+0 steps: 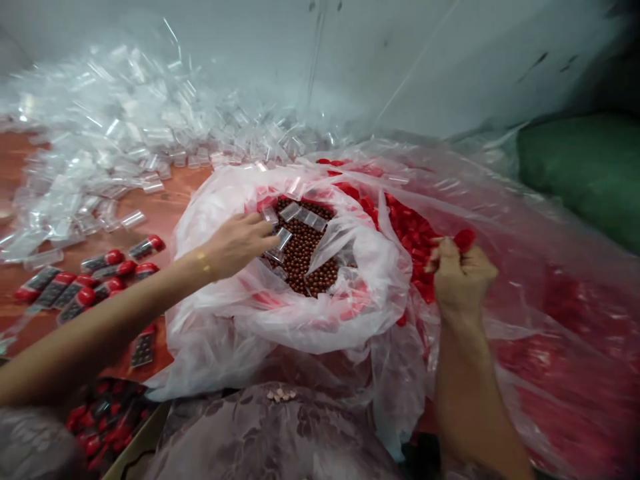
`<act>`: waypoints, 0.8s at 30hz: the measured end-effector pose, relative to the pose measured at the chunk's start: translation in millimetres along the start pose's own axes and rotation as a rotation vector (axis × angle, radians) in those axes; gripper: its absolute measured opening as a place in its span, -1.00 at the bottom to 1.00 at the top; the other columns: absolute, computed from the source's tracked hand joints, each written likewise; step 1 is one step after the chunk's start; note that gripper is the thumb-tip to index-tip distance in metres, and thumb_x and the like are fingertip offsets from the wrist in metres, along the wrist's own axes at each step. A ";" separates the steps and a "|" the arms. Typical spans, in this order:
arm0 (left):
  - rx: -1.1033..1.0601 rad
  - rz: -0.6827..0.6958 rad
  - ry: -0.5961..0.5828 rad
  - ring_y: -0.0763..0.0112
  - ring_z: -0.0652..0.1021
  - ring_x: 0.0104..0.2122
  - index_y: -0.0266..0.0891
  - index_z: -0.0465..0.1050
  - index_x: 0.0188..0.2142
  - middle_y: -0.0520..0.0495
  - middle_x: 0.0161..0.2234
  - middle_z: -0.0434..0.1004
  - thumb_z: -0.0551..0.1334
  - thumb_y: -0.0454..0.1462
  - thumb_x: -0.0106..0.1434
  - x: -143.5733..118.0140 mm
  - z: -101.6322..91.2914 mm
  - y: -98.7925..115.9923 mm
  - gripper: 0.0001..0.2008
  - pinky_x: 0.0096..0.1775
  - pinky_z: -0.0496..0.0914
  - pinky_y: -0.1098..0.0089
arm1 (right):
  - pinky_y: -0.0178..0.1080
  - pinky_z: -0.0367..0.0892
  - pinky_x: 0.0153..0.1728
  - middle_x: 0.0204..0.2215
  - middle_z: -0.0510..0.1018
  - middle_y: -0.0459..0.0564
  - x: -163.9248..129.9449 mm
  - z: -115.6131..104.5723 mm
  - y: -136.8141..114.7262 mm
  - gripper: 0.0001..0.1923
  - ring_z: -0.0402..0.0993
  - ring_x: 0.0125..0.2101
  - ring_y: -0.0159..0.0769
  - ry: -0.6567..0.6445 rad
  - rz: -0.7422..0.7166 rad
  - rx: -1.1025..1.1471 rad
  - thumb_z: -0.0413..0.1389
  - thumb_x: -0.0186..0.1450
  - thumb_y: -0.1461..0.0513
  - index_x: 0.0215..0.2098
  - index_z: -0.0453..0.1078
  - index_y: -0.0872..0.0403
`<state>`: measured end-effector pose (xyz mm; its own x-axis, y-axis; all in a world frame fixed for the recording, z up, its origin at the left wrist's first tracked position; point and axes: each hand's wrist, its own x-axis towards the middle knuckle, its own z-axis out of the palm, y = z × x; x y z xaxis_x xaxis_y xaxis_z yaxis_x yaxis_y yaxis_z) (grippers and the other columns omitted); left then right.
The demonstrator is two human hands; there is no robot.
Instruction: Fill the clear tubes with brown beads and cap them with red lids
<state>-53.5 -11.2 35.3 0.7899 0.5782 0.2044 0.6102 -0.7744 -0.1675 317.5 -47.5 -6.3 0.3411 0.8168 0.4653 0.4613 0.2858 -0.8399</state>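
Along the bench's left edge lie finished clear plastic tubes with red caps (pixel 75 287), with a heap of empty clear tubes (pixel 115 133) toward the far left corner. The left hand (pixel 235 243) reaches into the white plastic bag of small brown beads (pixel 303 250), its grip pinching an empty clear plastic tube (pixel 283 239) whose long axis points away and rightward, right at the beads' near-left edge. Further right, the right hand (pixel 463 277) sits closed around a red plastic cap (pixel 464 239), above the loose red caps (pixel 410 230) in the larger clear bag (pixel 550 220).
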 end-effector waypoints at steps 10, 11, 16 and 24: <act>0.051 0.085 -0.229 0.22 0.45 -0.17 -0.25 0.48 -0.18 -0.27 -0.15 0.46 0.06 -0.38 0.26 73.0 63.3 -13.1 -0.76 -0.33 0.20 0.34 | -0.37 0.06 -0.66 -0.65 0.25 -0.20 -48.8 99.4 -39.0 -0.71 0.12 -0.68 -0.53 -0.288 0.079 0.227 0.09 0.25 0.03 -0.40 0.43 0.08; 0.044 0.144 -0.213 0.23 0.45 -0.16 -0.22 0.49 -0.20 -0.25 -0.14 0.46 0.05 -0.38 0.27 72.3 64.9 -14.4 -0.76 -0.32 0.20 0.34 | -0.37 0.06 -0.66 -0.65 0.25 -0.20 -47.8 99.0 -36.3 -0.71 0.12 -0.68 -0.52 -0.302 0.087 0.227 0.09 0.25 0.03 -0.40 0.44 0.08; -0.001 0.181 -0.276 0.26 0.48 -0.24 -0.28 0.51 -0.29 -0.25 -0.30 0.53 0.06 -0.30 0.29 78.6 69.7 -17.5 -0.76 -0.29 0.25 0.33 | -0.37 0.06 -0.66 -0.67 0.23 -0.22 -45.6 94.3 -33.6 -0.72 0.11 -0.69 -0.53 -0.296 0.117 0.288 0.08 0.27 0.04 -0.36 0.45 0.07; -0.360 -0.383 -0.657 0.17 0.55 -0.18 -0.33 0.55 -0.42 -0.21 -0.33 0.60 0.31 -0.35 -0.03 109.2 68.5 4.0 -0.88 -0.11 0.37 0.36 | -0.40 0.05 -0.66 -0.66 0.25 -0.22 -47.3 92.9 -31.0 -0.78 0.11 -0.69 -0.57 -0.322 0.103 0.353 0.08 0.29 0.10 -0.33 0.47 0.07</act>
<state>39.3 66.5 -9.0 0.4750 0.7634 -0.4377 0.8747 -0.4640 0.1400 210.9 -48.4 -28.2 0.0734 0.9473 0.3118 0.1132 0.3027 -0.9463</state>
